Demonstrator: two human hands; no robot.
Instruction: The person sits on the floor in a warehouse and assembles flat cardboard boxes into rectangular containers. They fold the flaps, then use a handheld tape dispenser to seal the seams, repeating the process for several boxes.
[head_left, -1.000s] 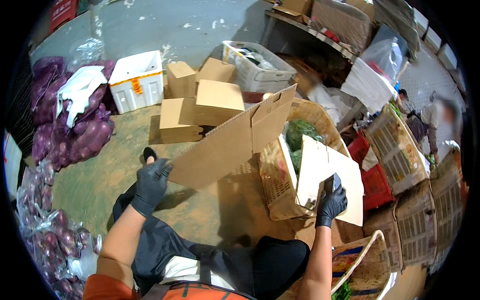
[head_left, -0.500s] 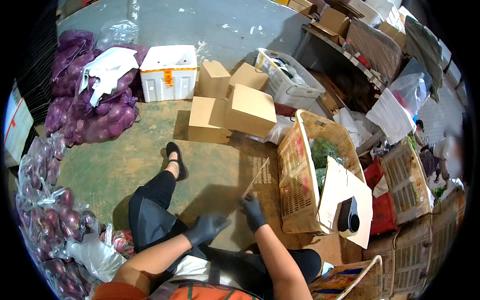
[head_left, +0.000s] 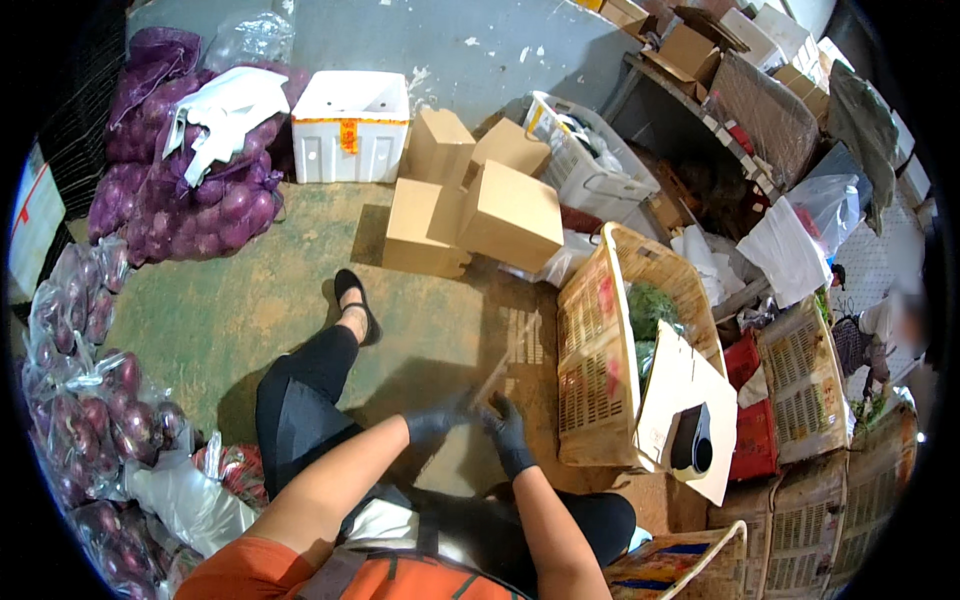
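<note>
In front of my lap, both dark-gloved hands are at a thin tan piece of cardboard, which slants away from me and is seen nearly edge-on. My left hand is on its left side, fingers reaching to the near end and somewhat blurred. On the other side, my right hand has its thumb and fingers closed at the same end. The cardboard is blurred, and its full shape cannot be made out. Beyond it, several closed tan cardboard boxes stand stacked on the floor.
To my right, a yellow plastic crate holds bagged greens. A cardboard sheet with a black-and-white roll-like object lies over its near end. Purple net sacks, a white foam box and bagged red onions line the left and back.
My left hand has moved up and right, closer to my right hand and the cardboard. The cardboard is more blurred now, and the whole view has shifted slightly.
</note>
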